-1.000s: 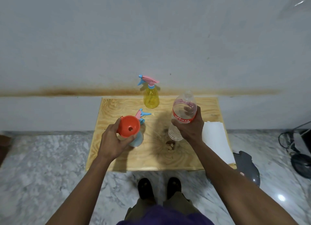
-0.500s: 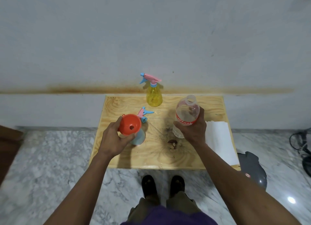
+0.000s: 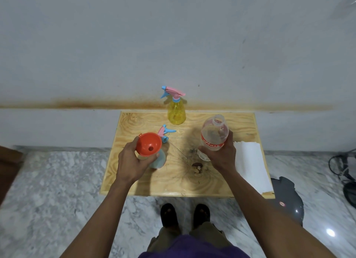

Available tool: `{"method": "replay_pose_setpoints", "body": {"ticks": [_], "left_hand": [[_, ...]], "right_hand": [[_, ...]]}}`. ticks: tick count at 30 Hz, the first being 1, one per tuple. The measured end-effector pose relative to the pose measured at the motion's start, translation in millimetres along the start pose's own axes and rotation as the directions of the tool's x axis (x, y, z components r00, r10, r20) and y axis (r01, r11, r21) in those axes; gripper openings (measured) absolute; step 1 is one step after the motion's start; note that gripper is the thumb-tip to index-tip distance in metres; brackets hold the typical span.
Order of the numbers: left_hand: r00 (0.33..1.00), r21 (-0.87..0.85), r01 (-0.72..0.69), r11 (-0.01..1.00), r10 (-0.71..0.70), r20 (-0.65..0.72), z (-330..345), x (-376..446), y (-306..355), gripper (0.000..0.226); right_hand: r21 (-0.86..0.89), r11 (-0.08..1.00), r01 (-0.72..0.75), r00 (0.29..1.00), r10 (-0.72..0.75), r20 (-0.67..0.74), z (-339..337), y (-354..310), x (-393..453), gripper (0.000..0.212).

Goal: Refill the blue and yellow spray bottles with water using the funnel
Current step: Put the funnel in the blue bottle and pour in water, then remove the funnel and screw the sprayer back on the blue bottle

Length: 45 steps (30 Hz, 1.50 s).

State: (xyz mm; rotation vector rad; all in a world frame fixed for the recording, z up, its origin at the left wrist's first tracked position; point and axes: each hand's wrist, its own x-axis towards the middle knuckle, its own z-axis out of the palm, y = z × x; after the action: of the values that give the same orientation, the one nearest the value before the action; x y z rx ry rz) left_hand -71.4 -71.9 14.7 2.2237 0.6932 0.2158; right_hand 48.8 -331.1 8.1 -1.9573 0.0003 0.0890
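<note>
On the small wooden table [image 3: 242,122] my left hand [image 3: 131,161] grips the orange funnel [image 3: 149,143], which sits over the blue spray bottle [image 3: 159,161]. The bottle's pink and blue spray head [image 3: 165,133] lies on the table just behind the funnel. My right hand [image 3: 221,156] holds a clear water bottle with a red label [image 3: 212,136], uncapped, nearly upright with its mouth leaning away from me. The yellow spray bottle [image 3: 176,113] stands at the back edge with its spray head on.
A white paper towel [image 3: 250,165] lies on the table's right side. A dark stain [image 3: 196,167] marks the wood near the front middle. A grey object [image 3: 287,198] and black cables [image 3: 344,173] are on the marble floor to the right. My feet [image 3: 185,215] stand below the table edge.
The water bottle has come up from a lean toward the funnel to nearly upright, and its open mouth now shows. My left hand kept its grip on the funnel.
</note>
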Motion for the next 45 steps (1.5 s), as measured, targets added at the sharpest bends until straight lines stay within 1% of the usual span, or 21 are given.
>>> {"method": "replay_pose_setpoints", "body": {"ticks": [2,4,6,7,9,11,14,17,20,23,26,30,33,35,37,38,39,41,42,43,45], "left_hand": [[0.997,-0.023,-0.014,1.000,0.012,-0.070,-1,-7,11,0.095],[0.985,-0.076,-0.048,0.996,0.034,-0.171,-3,-20,24,0.098],[0.963,-0.099,-0.137,0.986,0.109,-0.247,1,-38,40,0.098],[0.956,-0.096,-0.182,0.979,0.153,-0.252,8,-48,47,0.098],[0.963,-0.097,-0.219,0.971,0.199,-0.179,29,-66,54,0.099],[0.978,-0.069,-0.209,0.976,0.207,-0.035,59,-76,50,0.095],[0.971,0.105,-0.196,0.975,0.178,0.160,104,-78,33,0.096],[0.960,0.274,-0.182,0.945,0.111,0.256,131,-68,22,0.094],[0.956,0.348,-0.192,0.918,0.095,0.277,145,-56,17,0.085],[0.955,0.323,-0.151,0.934,0.054,0.291,154,-48,18,0.078],[0.957,0.268,-0.136,0.954,0.057,0.285,161,-48,21,0.078],[0.962,0.210,-0.112,0.971,0.053,0.269,164,-48,26,0.090],[0.969,0.213,-0.046,0.976,-0.008,0.247,163,-50,29,0.093],[0.969,0.207,0.005,0.978,-0.056,0.240,161,-51,32,0.093],[0.969,0.189,0.056,0.980,-0.099,0.225,159,-52,31,0.091],[0.970,0.174,0.076,0.982,-0.113,0.213,157,-54,29,0.088],[0.971,0.163,0.088,0.983,-0.121,0.205,153,-57,28,0.081],[0.973,0.101,0.129,0.986,-0.146,0.181,142,-68,24,0.065],[0.974,0.061,0.167,0.984,-0.174,0.147,136,-74,18,0.059],[0.970,0.032,0.216,0.976,-0.218,0.104,128,-80,15,0.058],[0.960,-0.008,0.279,0.960,-0.279,0.002,113,-84,6,0.059]], "right_hand": [[0.003,1.000,-0.003,1.000,0.003,0.005,0,-1,1,0.098],[0.006,1.000,-0.008,1.000,0.008,0.012,-1,-1,2,0.097],[0.006,1.000,-0.014,1.000,0.014,0.017,-1,1,3,0.096],[0.007,1.000,-0.016,1.000,0.016,0.017,-1,2,3,0.095],[0.004,1.000,-0.015,1.000,0.015,0.015,0,3,3,0.097],[0.002,1.000,-0.005,1.000,0.005,0.015,1,5,3,0.098],[-0.002,1.000,0.004,1.000,-0.004,0.030,-1,10,5,0.098],[0.001,1.000,0.003,0.998,-0.003,0.064,-4,14,8,0.097],[0.014,1.000,-0.006,0.996,0.005,0.084,-7,16,9,0.093],[0.034,0.999,-0.002,0.997,0.000,0.082,-9,18,9,0.087],[0.031,0.999,-0.008,0.997,0.006,0.073,-11,19,9,0.084],[-0.020,1.000,0.006,0.995,-0.004,0.099,-16,19,11,0.086],[-0.070,0.997,0.018,0.992,-0.009,0.126,-23,23,10,0.090],[-0.110,0.994,0.000,0.990,0.015,0.142,-26,27,7,0.097],[-0.140,0.988,-0.060,0.988,0.079,0.133,-27,31,1,0.100],[-0.141,0.983,-0.119,0.985,0.135,0.111,-29,33,-4,0.097],[-0.119,0.971,-0.206,0.972,0.217,0.087,-32,32,-10,0.089],[-0.084,0.928,-0.363,0.924,0.370,0.093,-36,33,-25,0.061],[-0.116,0.914,-0.388,0.906,0.401,0.135,-35,35,-34,0.049],[-0.170,0.916,-0.364,0.901,0.393,0.185,-32,38,-43,0.040],[-0.230,0.938,-0.260,0.915,0.315,0.250,-18,41,-58,0.029]]}}
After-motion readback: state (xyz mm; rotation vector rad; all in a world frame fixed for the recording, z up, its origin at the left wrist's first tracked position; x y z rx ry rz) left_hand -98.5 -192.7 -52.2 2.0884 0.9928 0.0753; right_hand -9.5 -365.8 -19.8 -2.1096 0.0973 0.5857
